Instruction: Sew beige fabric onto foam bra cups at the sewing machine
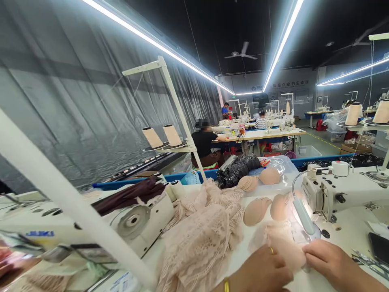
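At the sewing machine, a sheer beige fabric piece, possibly part of a bra, lies beneath the lit needle area. My left hand, with a ring and a gold bracelet, has its fingers curled over the near edge of the piece. My right hand pinches its right side just below the presser foot, thumb and forefinger together. The needle itself is hidden by glare and the lamp. Beige molded cups rest behind the piece, and a heap of beige lace spreads to the left.
A phone and scissors lie right of my right hand. Another sewing machine and a white thread stand post are on the left. Behind the cups sit a clear plastic bin and a black plastic bag. Co-workers sit farther back.
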